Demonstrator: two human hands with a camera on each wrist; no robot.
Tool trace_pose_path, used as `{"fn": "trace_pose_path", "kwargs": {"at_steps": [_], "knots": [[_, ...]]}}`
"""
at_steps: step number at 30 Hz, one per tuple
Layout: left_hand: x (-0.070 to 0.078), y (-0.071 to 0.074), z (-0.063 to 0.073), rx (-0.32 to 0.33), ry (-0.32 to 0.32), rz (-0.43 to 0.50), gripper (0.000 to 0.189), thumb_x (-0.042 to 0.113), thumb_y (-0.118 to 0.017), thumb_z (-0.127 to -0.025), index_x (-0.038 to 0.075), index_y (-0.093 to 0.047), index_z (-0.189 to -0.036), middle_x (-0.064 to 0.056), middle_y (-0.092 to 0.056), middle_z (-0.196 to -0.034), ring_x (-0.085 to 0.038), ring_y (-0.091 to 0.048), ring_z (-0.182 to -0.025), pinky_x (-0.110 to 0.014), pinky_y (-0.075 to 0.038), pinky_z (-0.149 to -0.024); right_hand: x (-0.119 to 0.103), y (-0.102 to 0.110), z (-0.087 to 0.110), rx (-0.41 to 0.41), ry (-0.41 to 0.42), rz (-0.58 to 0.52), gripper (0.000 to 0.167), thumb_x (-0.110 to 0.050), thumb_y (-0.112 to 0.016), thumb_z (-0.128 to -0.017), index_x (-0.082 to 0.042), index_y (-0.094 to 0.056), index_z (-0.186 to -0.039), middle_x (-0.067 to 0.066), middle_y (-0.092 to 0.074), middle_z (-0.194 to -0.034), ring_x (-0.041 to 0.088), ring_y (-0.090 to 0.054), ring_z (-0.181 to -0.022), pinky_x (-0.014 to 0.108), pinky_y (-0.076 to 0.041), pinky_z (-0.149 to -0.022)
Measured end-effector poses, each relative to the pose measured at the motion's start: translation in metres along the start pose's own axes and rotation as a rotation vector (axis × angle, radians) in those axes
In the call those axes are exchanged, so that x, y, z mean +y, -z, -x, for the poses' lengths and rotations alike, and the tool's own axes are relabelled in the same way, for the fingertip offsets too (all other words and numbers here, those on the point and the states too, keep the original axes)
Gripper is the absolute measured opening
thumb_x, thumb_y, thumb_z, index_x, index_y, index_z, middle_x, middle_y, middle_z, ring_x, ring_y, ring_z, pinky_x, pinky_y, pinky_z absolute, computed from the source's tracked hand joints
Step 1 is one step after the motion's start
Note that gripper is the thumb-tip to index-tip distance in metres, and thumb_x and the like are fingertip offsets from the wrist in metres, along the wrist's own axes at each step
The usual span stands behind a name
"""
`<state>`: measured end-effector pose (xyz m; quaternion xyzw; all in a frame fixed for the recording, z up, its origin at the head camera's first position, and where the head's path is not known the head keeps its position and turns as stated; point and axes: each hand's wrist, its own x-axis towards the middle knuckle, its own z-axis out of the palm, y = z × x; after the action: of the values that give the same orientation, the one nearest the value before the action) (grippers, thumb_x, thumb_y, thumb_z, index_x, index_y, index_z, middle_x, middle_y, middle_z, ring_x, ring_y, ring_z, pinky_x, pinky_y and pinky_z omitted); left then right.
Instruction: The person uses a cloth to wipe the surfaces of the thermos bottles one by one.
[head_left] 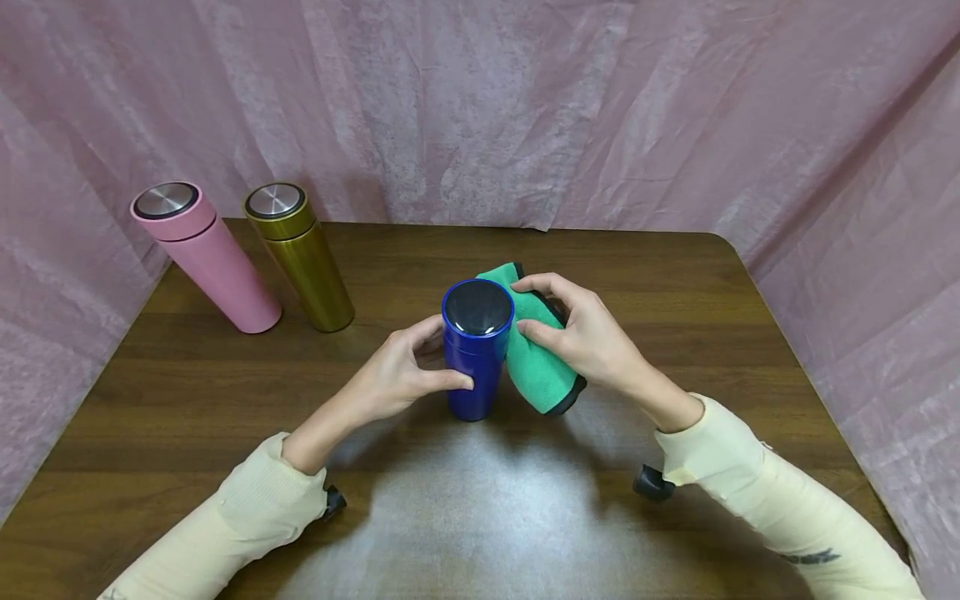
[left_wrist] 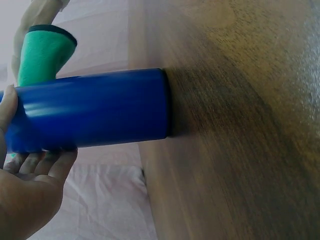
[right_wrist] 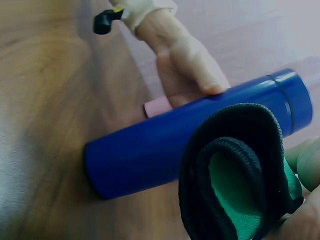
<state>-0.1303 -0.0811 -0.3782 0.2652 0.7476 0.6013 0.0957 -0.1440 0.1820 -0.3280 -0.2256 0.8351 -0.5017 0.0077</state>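
A blue tumbler point(head_left: 474, 375) with a dark glossy lid top point(head_left: 477, 307) stands upright near the middle of the table. My left hand point(head_left: 401, 371) grips it from the left, thumb across the front and fingers round the back, as the left wrist view also shows with the blue wall point(left_wrist: 100, 112). My right hand point(head_left: 588, 329) holds a folded green cloth point(head_left: 538, 367) with black edging against the tumbler's right side, thumb and fingers pinching it. In the right wrist view the cloth's folds point(right_wrist: 235, 185) overlap the tumbler point(right_wrist: 145, 145).
A pink tumbler point(head_left: 221, 271) and a gold tumbler point(head_left: 311, 275) with silver lid tops stand at the back left of the wooden table point(head_left: 660, 283). Pink curtains point(head_left: 480, 108) hang behind the table and along its sides.
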Motion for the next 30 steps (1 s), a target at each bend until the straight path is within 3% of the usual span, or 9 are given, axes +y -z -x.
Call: {"fn": "trace_pose_path", "kwargs": {"at_steps": [15,25,30], "knots": [[-0.001,-0.001,-0.001,0.0,-0.009,-0.004,0.072,0.0,-0.086,-0.083,-0.001,-0.052,-0.147,-0.014,-0.063,-0.139,-0.028,-0.063,-0.126,-0.038,-0.05,-0.108,0.022,-0.017,0.011,0.01,0.002,0.02,0.042,0.006,-0.075,-0.09,-0.001,-0.059,-0.128,0.013,-0.067,-0.111,0.023,-0.062,-0.093,0.028,-0.052,-0.079],[-0.002,-0.001,0.0,0.003,-0.017,0.002,0.071,0.0,-0.086,-0.082,0.0,-0.053,-0.146,-0.013,-0.065,-0.137,-0.027,-0.063,-0.125,-0.037,-0.05,-0.108,0.036,-0.028,0.016,-0.008,-0.029,0.019,0.04,0.006,-0.074,-0.09,0.001,-0.058,-0.126,0.014,-0.066,-0.112,0.024,-0.061,-0.096,0.029,-0.052,-0.082],[-0.003,-0.002,0.0,0.004,-0.015,0.012,0.071,0.0,-0.086,-0.083,-0.001,-0.053,-0.146,-0.014,-0.064,-0.138,-0.027,-0.063,-0.126,-0.037,-0.05,-0.108,0.046,-0.035,0.018,-0.041,-0.061,0.074,0.039,0.003,-0.075,-0.09,0.0,-0.059,-0.125,0.012,-0.066,-0.116,0.023,-0.06,-0.098,0.035,-0.05,-0.086]]}}
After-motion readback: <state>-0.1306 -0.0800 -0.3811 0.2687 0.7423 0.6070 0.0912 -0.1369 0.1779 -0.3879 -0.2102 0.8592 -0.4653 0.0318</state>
